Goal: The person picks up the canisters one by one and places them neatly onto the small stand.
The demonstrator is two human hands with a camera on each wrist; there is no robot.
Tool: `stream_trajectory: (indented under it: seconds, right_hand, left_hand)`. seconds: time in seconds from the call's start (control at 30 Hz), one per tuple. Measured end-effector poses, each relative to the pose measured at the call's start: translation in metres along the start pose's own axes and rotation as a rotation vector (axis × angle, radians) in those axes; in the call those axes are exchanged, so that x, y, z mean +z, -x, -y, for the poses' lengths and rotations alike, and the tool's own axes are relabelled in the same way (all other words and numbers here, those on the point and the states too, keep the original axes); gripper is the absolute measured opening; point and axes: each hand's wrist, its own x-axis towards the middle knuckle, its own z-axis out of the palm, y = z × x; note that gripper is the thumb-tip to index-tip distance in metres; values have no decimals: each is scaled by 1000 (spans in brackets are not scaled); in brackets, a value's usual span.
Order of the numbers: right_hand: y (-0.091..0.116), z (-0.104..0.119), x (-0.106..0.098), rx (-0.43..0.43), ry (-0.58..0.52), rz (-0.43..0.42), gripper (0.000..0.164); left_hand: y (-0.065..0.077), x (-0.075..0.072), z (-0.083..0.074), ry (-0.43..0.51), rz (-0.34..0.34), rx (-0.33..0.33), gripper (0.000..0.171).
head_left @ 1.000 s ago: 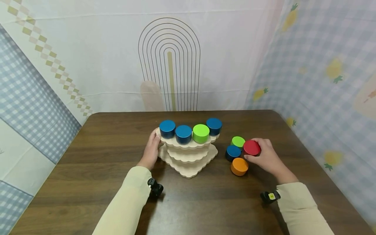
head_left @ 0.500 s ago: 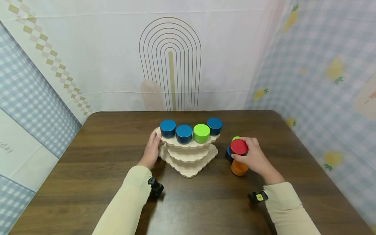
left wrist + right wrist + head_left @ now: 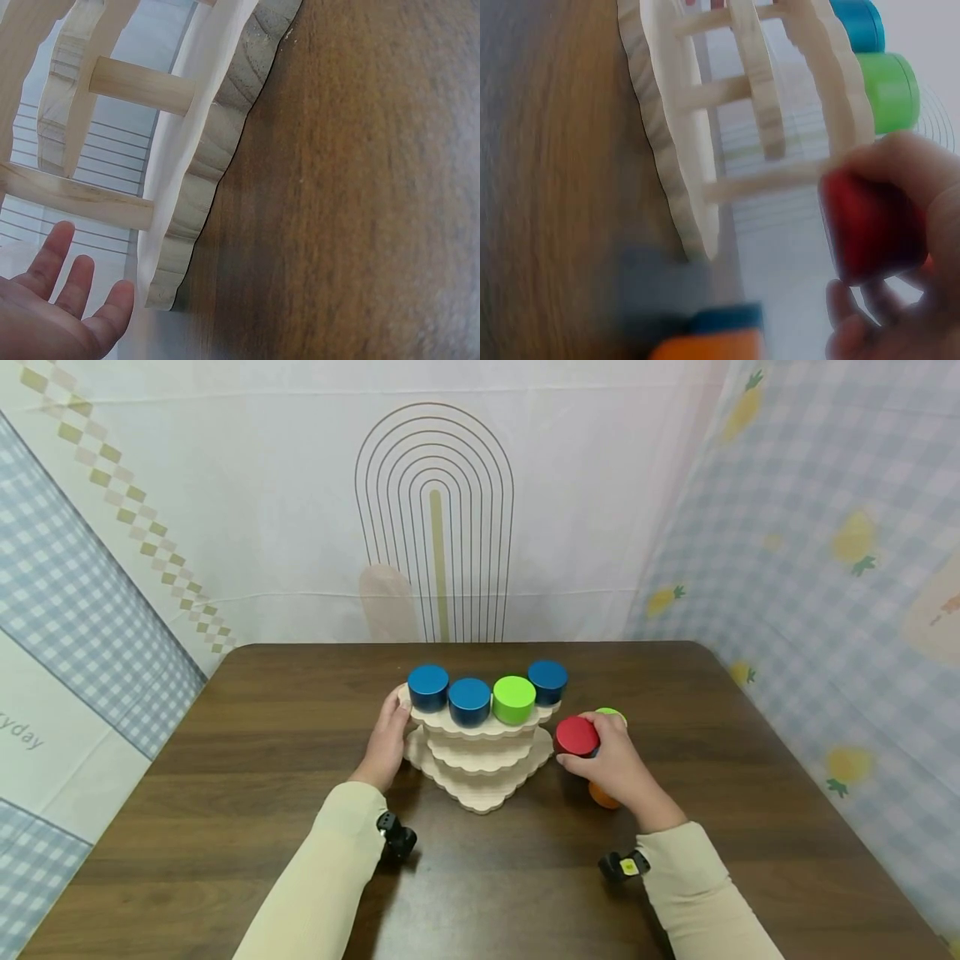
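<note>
A tiered wooden stand (image 3: pixel 480 760) with scalloped boards joined by dowels (image 3: pixel 142 84) stands mid-table. Along its top board sit blue cylinders (image 3: pixel 469 702) and a green cylinder (image 3: pixel 513 700). My left hand (image 3: pixel 385 739) holds the top board's left edge; in the left wrist view, several of its fingers (image 3: pixel 71 285) spread out below, beside a dowel. Between thumb and fingers, my right hand (image 3: pixel 611 760) grips a red cylinder (image 3: pixel 577 736), just right of the stand. The right wrist view shows that red block (image 3: pixel 870 225) raised near the top board's end.
Behind the right hand, another green cylinder (image 3: pixel 611 713) and an orange cylinder (image 3: pixel 603 795) stand on the brown wooden table (image 3: pixel 480 885), partly hidden. A blue one (image 3: pixel 727 318) beside the orange shows blurred in the right wrist view. Patterned cloth (image 3: pixel 600 510) hangs behind the table.
My right hand has carried the red cylinder leftward, from beyond the loose cylinders, across them, to the stand's right side. The left hand and the stand have stayed put.
</note>
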Motion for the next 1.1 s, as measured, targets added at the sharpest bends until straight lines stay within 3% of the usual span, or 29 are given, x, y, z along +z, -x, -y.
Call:
stream_trajectory:
  seconds: [0.7,1.1]
  right_hand:
    - [-5,15,28,20,-1,28,68]
    - [-5,14,34,50,-102,7,69]
  left_hand:
    - [0,0,2,5,15,5,50]
    - [-1,-2,4,-14,2,8,50]
